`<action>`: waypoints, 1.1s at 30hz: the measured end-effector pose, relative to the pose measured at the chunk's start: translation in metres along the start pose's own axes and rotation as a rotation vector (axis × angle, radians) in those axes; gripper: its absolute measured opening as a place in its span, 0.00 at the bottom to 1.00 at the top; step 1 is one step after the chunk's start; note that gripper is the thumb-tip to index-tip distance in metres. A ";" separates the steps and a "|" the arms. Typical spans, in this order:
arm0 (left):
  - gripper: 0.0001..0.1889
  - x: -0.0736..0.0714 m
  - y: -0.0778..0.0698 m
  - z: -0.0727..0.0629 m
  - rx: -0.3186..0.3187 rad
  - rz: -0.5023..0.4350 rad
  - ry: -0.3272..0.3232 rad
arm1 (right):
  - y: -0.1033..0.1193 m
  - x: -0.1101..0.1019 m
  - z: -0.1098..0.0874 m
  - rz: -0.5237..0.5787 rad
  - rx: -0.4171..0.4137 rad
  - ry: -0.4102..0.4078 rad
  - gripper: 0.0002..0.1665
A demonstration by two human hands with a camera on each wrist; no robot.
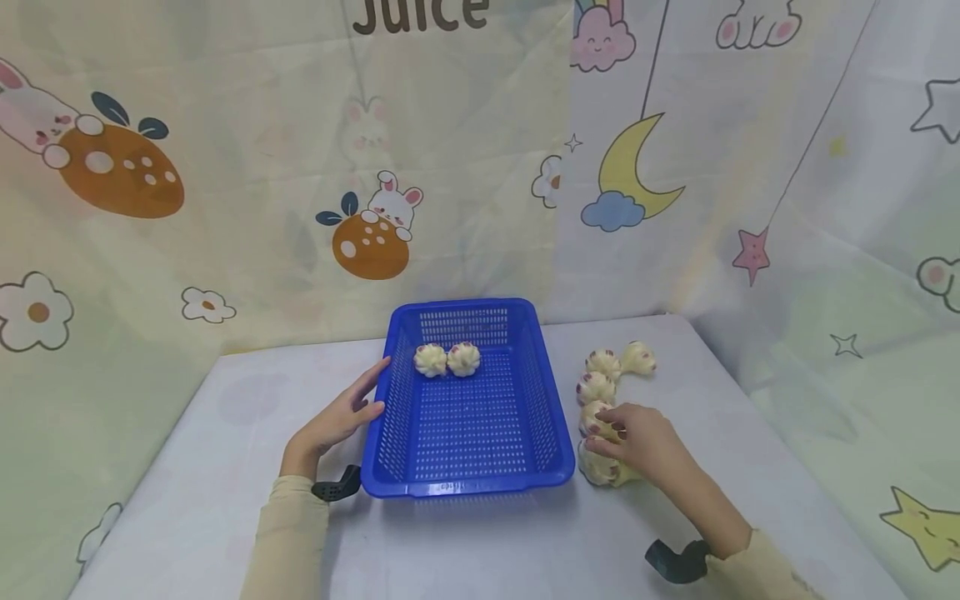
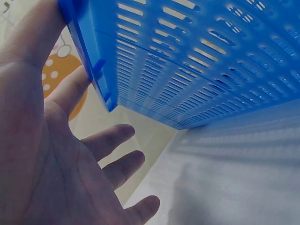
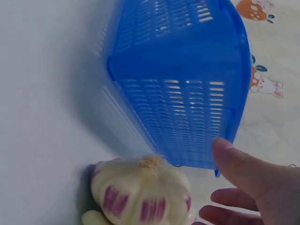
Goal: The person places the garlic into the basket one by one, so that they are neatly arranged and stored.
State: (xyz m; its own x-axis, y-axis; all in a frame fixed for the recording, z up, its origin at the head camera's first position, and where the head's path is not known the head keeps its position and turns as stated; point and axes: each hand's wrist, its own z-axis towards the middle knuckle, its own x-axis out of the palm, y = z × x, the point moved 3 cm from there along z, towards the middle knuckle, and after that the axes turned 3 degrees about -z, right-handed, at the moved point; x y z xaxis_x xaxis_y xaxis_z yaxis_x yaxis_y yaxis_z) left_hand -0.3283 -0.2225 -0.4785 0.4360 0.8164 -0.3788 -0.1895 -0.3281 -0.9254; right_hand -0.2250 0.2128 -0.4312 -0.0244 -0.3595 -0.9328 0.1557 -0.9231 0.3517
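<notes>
A blue plastic basket with slotted walls stands on the table, two garlic bulbs side by side towards its far end. My left hand is at the basket's left rim, thumb and a finger touching it; the other fingers are spread below in the left wrist view. To the right of the basket, several garlic bulbs with purple streaks form a row. My right hand reaches over the row's near part, thumb and fingers apart. A large garlic bulb shows beside that hand in the right wrist view.
The white-covered table ends at the back against a hanging cloth printed with cartoons. Another printed cloth hangs along the right side. Each wrist wears a black camera mount.
</notes>
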 end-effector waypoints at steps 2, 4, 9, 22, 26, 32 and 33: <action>0.38 0.000 0.000 0.000 0.003 -0.002 0.003 | 0.001 0.004 0.000 -0.029 0.016 0.030 0.29; 0.38 -0.001 0.000 -0.001 0.009 -0.005 0.006 | 0.003 0.007 -0.001 -0.049 0.028 0.054 0.27; 0.38 -0.001 0.000 -0.001 0.021 -0.006 0.009 | 0.006 0.014 -0.002 -0.094 0.024 0.063 0.27; 0.38 0.001 -0.002 -0.002 -0.004 0.001 -0.005 | 0.013 0.017 -0.006 -0.135 0.026 0.097 0.31; 0.38 0.001 -0.004 -0.002 -0.006 -0.003 -0.008 | 0.016 0.018 -0.006 -0.138 0.036 0.099 0.30; 0.38 0.000 -0.003 -0.002 0.001 -0.002 -0.005 | 0.018 0.018 -0.009 -0.146 0.063 0.107 0.30; 0.38 0.000 -0.003 -0.003 0.003 -0.003 -0.005 | 0.018 0.017 -0.010 -0.143 0.065 0.106 0.30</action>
State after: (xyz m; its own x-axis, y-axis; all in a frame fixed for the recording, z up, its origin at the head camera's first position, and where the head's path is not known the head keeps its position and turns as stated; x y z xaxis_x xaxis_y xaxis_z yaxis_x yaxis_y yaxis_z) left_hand -0.3254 -0.2226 -0.4758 0.4324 0.8197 -0.3756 -0.1905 -0.3241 -0.9266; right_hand -0.2131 0.1912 -0.4418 0.0629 -0.2103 -0.9756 0.0940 -0.9719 0.2156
